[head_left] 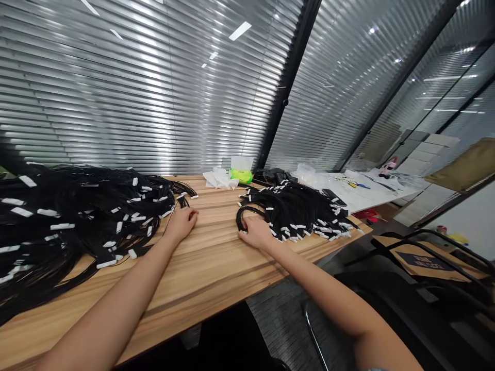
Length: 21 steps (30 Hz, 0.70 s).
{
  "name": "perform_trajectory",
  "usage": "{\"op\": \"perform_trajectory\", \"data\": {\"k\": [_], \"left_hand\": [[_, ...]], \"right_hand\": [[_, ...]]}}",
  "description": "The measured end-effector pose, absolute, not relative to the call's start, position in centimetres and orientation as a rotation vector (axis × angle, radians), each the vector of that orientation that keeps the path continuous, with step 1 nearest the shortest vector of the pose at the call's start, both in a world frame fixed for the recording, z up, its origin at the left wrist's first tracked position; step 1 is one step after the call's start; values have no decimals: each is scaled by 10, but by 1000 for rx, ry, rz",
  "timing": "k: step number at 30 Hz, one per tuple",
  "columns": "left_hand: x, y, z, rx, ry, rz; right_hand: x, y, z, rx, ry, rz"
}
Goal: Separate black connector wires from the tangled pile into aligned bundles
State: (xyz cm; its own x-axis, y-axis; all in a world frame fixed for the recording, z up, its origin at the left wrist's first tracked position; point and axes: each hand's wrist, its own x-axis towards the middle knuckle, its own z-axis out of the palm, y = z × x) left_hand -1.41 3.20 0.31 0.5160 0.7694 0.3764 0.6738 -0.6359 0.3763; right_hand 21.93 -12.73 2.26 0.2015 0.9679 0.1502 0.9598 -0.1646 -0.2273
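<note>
My left hand (183,224) is at the right edge of a large heap of thin black cables (96,201) with white ends. Its fingers are curled together. A few dark strands run beside them, and whether any are inside is hidden. My right hand (256,232) is closed around a looped bundle of black cables (242,214). That loop bends back toward a second, fanned-out pile of black cables (301,208) with white ends along its front. Both hands are just above the wooden table (201,263), apart from each other.
Behind the hands are crumpled white tissues (220,179) and a green tissue pack (241,175). A dark phone-like object (333,197) lies beyond the right pile. On the right, a white table (367,193) carries tools and clear plastic. A cardboard box (425,260) rests on a chair.
</note>
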Motion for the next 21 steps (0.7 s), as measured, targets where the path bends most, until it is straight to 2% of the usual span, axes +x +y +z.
{"op": "perform_trajectory", "data": {"k": [8, 14, 18, 21], "left_hand": [[-13, 32, 3, 2576, 1236, 777], [-11, 32, 2, 2596, 1199, 765], [-10, 31, 3, 2614, 1177, 747], [-10, 31, 4, 2627, 1166, 731]], "right_hand": [[212, -108, 36, -1977, -1558, 400], [213, -107, 87, -1517, -1256, 743], [229, -115, 118, -1313, -1065, 772], [241, -117, 122, -1206, -990, 726]]}}
